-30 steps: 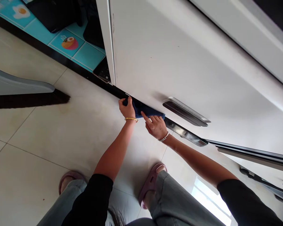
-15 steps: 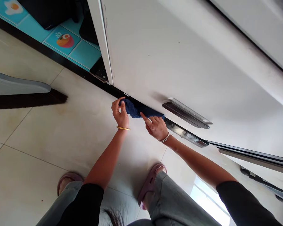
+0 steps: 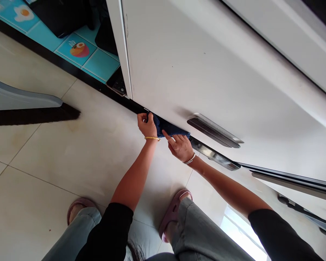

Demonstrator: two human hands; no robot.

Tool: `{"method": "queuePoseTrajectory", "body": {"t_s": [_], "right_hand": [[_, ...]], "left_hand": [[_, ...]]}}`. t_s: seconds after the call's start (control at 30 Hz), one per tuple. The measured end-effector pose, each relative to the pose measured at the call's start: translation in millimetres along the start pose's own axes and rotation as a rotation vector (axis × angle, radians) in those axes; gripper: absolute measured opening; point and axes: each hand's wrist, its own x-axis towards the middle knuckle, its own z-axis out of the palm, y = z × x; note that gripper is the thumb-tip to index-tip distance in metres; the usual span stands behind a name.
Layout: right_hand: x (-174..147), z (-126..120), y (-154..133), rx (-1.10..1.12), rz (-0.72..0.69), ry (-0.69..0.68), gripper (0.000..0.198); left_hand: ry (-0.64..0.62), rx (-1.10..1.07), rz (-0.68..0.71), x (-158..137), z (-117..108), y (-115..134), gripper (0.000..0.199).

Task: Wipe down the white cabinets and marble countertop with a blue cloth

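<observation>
A dark blue cloth lies along the black strip at the lower edge of a white cabinet door. My left hand, with a gold bangle at the wrist, pinches the cloth's left end with curled fingers. On the cloth's right part rests my right hand; its index finger is stretched out and the other fingertips go under or behind the fabric. A silver bracelet circles that wrist. Just right of the cloth, a shiny stretch of the black strip shows.
A dark handle juts from the door. At the left, a grey broom head with dark bristles stands over the tiled floor. Blue tiled shelving holds black items and a phone-like device. My feet wear purple clogs.
My left hand has moved right, closer to my right hand, and the cloth's left end is bunched inward with it. My right hand stays nearly in place.
</observation>
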Motion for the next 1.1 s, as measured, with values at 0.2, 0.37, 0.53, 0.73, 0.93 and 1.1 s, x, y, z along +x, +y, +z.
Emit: {"method": "queuePoseTrajectory", "body": {"t_s": [0.2, 0.37, 0.53, 0.73, 0.93, 1.1], "right_hand": [[0.7, -0.6, -0.9, -0.002, -0.008, 0.032, 0.06], [1.2, -4.0, -0.7, 0.025, -0.008, -0.005, 0.063], [1.5, -7.5, 0.4, 0.063, 0.01, -0.056, 0.064], [1.3, -7.3, 0.5, 0.053, -0.007, -0.055, 0.061], [1.6, -7.6, -0.8, 0.047, 0.004, -0.043, 0.062], [1.2, -2.9, -0.3, 0.051, 0.008, -0.046, 0.065]], "left_hand": [[0.14, 0.073, -0.094, -0.6, 15.9, 6.0, 0.026], [0.166, 0.049, -0.075, 14.8, 22.3, 4.7, 0.023], [0.183, 0.015, -0.094, 15.1, 20.5, 0.3, 0.021], [0.105, -0.009, -0.204, -11.5, 16.5, -9.0, 0.019], [0.221, 0.002, -0.139, 25.9, 16.8, 0.9, 0.02], [0.125, -0.012, -0.229, 5.3, 14.6, 2.5, 0.019]]}}
